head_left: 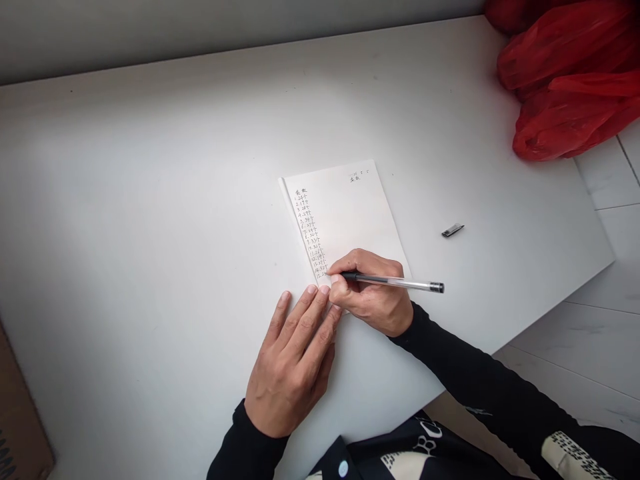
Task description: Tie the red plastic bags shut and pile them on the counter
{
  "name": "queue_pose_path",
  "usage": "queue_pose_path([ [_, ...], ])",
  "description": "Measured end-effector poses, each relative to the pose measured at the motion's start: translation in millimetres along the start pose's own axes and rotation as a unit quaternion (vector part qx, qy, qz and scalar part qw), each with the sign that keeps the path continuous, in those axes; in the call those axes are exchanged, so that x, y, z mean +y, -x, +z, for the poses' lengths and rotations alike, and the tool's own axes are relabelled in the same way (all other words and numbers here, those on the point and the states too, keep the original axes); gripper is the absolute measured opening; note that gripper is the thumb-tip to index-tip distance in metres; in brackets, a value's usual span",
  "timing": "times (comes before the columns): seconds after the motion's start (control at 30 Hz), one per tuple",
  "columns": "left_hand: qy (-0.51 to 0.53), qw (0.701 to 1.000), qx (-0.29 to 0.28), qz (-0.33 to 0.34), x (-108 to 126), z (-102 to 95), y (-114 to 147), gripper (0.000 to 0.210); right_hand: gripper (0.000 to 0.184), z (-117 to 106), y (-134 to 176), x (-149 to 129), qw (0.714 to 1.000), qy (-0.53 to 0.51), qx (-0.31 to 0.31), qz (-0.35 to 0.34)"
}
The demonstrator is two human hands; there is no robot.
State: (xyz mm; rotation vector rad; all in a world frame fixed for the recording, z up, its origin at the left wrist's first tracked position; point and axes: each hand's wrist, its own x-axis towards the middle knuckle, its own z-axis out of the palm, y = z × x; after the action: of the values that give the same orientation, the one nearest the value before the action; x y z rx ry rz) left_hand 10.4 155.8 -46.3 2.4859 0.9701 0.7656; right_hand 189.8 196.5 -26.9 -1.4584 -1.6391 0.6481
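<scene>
A white notebook point(353, 220) lies open on the table, with a handwritten numbered column down its left side and a few marks at the top right. My right hand point(375, 290) is closed around a clear-barrelled pen point(415, 283) with a black grip. The pen's tip meets the page near the bottom of the column. My left hand point(295, 363) lies flat, fingers stretched out, with fingertips on the notebook's lower edge. Part of the lower page is hidden beneath my hands. To the right of the notebook lies a pen cap point(453, 231).
The white table point(165, 220) meets a grey wall point(225, 27) at the back. Red plastic bags point(575, 87) sit at the far right corner. A brown cardboard box point(20, 413) stands at the lower left. Tiled floor point(595, 333) shows past the right edge.
</scene>
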Motion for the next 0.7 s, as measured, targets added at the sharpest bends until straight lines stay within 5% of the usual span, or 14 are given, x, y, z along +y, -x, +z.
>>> queue_pose_path([
  [0.7, 0.0, 1.0, 0.008, 0.001, 0.4, -1.9, -2.3, 0.051, 0.014, -0.5, -0.9, -1.2, 0.999, 0.016, 0.023, 0.019],
])
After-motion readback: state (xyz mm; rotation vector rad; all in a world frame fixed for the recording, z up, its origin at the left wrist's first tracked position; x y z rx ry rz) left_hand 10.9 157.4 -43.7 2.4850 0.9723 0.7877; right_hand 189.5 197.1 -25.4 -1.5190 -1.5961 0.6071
